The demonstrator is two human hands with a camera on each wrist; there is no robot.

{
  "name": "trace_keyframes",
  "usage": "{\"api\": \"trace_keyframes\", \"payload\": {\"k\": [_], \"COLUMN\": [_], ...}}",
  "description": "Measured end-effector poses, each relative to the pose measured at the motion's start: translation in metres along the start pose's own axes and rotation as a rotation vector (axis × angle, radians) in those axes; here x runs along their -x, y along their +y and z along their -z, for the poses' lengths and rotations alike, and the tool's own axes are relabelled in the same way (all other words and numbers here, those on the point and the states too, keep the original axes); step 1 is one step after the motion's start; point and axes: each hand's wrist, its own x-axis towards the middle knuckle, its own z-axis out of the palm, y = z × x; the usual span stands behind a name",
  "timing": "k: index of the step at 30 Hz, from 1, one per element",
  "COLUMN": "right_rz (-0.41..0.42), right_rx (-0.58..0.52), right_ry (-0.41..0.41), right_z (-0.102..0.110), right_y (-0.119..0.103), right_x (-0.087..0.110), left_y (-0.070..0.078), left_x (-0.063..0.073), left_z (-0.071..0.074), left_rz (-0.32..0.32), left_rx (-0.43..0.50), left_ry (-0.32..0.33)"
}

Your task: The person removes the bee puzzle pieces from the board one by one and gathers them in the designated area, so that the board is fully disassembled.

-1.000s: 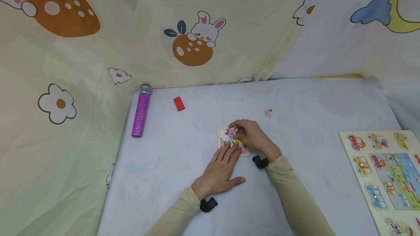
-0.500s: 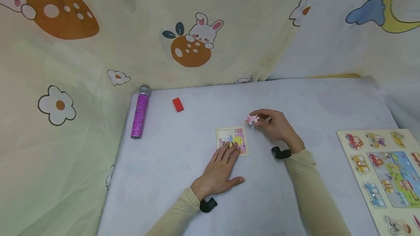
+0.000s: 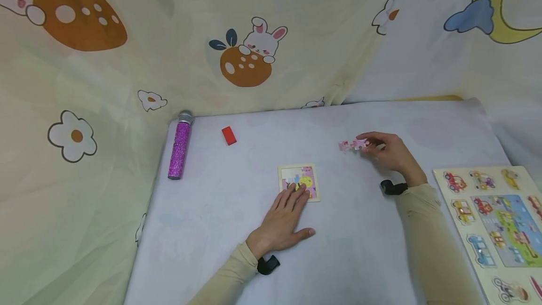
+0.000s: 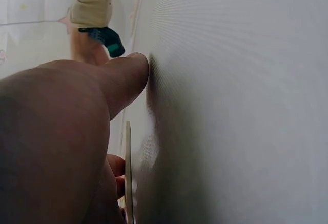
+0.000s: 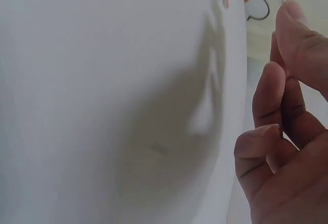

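Note:
My left hand [image 3: 280, 222] lies flat with straight fingers, its fingertips resting on the lower part of a small framed jigsaw puzzle [image 3: 314, 173]. Pink and yellow pieces fill the puzzle's right side, and pale backing shows at its upper left. In the left wrist view the puzzle's frame [image 4: 128, 167] appears edge-on beside the fingers. Farther back and right, my right hand [image 3: 391, 153] pinches a pink jigsaw piece [image 3: 359, 144] between thumb and fingers. The right wrist view shows only that piece's thin edge. Just left of it is a second pink piece [image 3: 344, 146] on the table.
A purple glitter microphone [image 3: 179, 149] lies at the table's left edge, with a red block [image 3: 229, 135] to its right. A large wooden vehicle puzzle board [image 3: 459, 220] sits at the right. Patterned cloth [image 3: 178, 60] hangs behind the table.
My right hand has carried the pink jigsaw piece from above the framed puzzle, back and right, to beside the other loose piece. My left hand has stayed on the puzzle.

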Motion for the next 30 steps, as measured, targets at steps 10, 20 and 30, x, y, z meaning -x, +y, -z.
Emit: {"api": "trace_keyframes", "payload": {"k": [10,20,30], "right_rz": [-0.028,-0.053,-0.056], "right_rx": [0.026,0.032,0.06], "right_ry": [-0.015,-0.065,-0.084], "right_z": [0.012,0.006,0.002], "right_y": [0.018,0.029,0.025], "right_x": [-0.001,-0.008,-0.016], "left_y": [-0.001,0.0,-0.001], "left_x": [0.0,0.0,0.0], "left_z": [-0.002,-0.002,-0.001], "left_rz": [-0.002,-0.002,-0.003], "left_rx": [0.003,0.007,0.019], "left_ry": [0.01,0.007,0.008]}}
